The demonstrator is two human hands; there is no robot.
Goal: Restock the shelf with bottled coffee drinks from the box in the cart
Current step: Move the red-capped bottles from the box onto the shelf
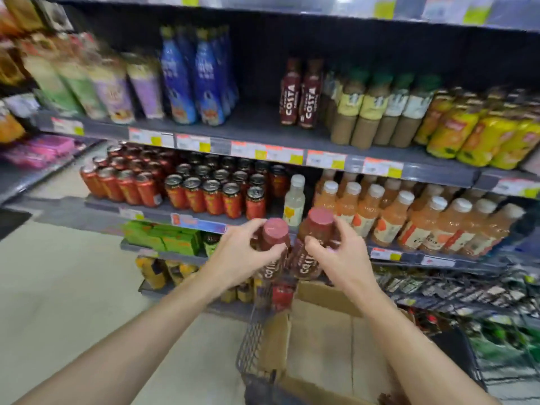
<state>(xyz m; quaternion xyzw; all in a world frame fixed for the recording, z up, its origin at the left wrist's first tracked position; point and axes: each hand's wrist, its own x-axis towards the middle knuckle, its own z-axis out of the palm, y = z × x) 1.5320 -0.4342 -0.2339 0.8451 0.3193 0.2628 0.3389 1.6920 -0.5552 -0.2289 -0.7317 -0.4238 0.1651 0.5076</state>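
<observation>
Standing at a drinks shelf [251, 128] in a shop, looking down over two arms. Starting on the left: holding one coffee bottle [273, 249] in the left hand [242, 252], fingers curled round its neck just under the red cap. Holding a second coffee bottle [311, 244] just beside it in the right hand [343, 254], fingers curled round that one too. Keeping both bottles upright, close together, up above the box [321, 340]. Sitting open in the cart [254, 340] below the hands, the brown box; showing bare cardboard inside, with more bottles maybe hiding lower down, too hard to tell. Looking higher and a little to the right: two same coffee bottles on the shelf [301, 95] already standing side by side, touching the tall tea bottles [368, 112] on their right. Showing a big bare gap on the shelf to their left, between them and the blue bottles [193, 77]. So, probably only partly done: two up, two in the hands waiting to go up, and plenty of room left to fill. Needing next a lift up to that gap, most likely.
</observation>
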